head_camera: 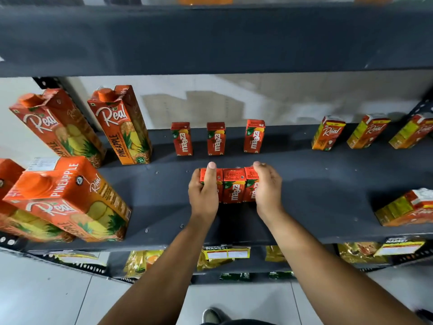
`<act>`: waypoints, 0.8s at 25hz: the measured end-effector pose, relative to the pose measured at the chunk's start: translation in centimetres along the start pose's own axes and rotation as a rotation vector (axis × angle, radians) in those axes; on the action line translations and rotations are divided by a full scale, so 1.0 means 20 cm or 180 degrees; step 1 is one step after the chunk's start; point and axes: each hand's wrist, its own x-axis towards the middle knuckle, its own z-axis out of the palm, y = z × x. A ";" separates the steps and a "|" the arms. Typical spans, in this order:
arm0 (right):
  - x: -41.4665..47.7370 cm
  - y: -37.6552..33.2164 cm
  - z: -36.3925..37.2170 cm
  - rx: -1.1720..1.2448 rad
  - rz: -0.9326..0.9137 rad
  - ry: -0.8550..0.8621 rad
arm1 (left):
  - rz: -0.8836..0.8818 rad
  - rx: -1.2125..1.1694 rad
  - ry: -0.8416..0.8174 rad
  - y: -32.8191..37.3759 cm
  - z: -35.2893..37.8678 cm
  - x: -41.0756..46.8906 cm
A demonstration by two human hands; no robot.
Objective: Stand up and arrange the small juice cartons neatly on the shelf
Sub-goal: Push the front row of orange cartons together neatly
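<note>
Small juice cartons, six red Maaza ones in all, standing upright on the dark grey shelf (328, 184). Three of them are pressed side by side in a tight front group (234, 186) at the centre of the picture, touching one another. Three more stand in a back row (216, 138) at twelve o'clock from the group, near the rear edge, with clear gaps between them.

The left hand (203, 195) clamps the left end of the front group, fingers wrapped around its far side and thumb laid flat up the front of the left carton. The right hand (268, 188) mirrors it, curled closed against the right carton, fingertips hooked over the top edge. Both forearms reach up from the bottom of the frame, converging on the group, wrists straight.

Off at three o'clock, four small yellow-and-orange Real cartons: three in a spaced rear line (367, 131), and one (407, 207) near the front edge at the right border; the edge distortion makes it hard to tell whether that one stands or lies. At nine o'clock, tall pineapple Real cartons (119, 124): two at the back and at least two more at the front left, partly cut off by the frame. Below the shelf, yellow packets (140, 262) sit on a lower level.
</note>
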 end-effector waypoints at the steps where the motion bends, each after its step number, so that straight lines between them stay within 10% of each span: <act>1: 0.00 -0.01 0.00 -0.0009 0.0026 -0.0004 | -0.0026 0.0007 -0.0030 0.00 0.00 0.01; 20: -0.29 -0.01 -0.13 -0.0339 0.0176 -0.0313 | -0.0069 0.0850 -0.1038 0.05 -0.27 -0.26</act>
